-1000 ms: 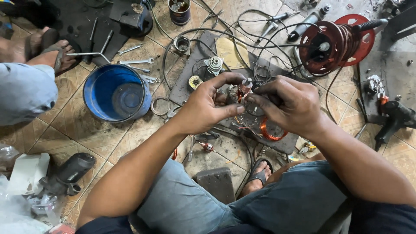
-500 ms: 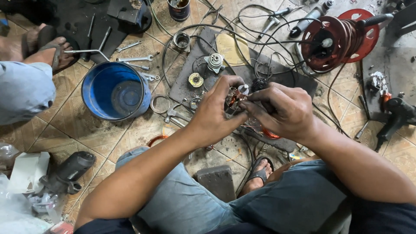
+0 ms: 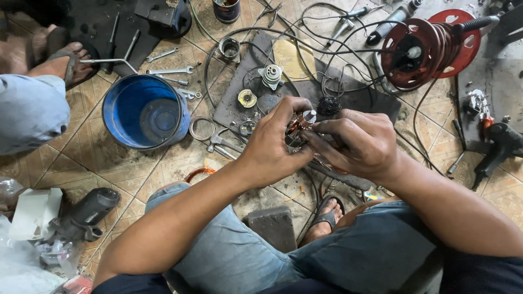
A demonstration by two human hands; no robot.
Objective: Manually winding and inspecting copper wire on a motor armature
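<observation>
**Keep the small wound part steady while your fingers work it**

The small copper-wound motor part with a silvery shaft end (image 3: pixel 298 128) sits between your two hands, above the tiled floor (image 3: pixel 109 158) and just over your knees. Your left hand (image 3: pixel 272 144) is clenched around its body from seven o'clock; your right hand (image 3: pixel 357 142) pinches at it from three o'clock, fingertips closed on the part or its wire — which of the two is hidden.

Hold firm with the left and let only the right fingertips move — thin winding wire probably kinks if tugged sideways. Keep the part low, so anything that slips lands on the dark grey mat (image 3: pixel 305 81) at twelve o'clock, among the loose parts there. The blue plastic bucket (image 3: pixel 143 111) stands at nine o'clock, the red cable reel (image 3: pixel 430 46) at two o'clock.
</observation>
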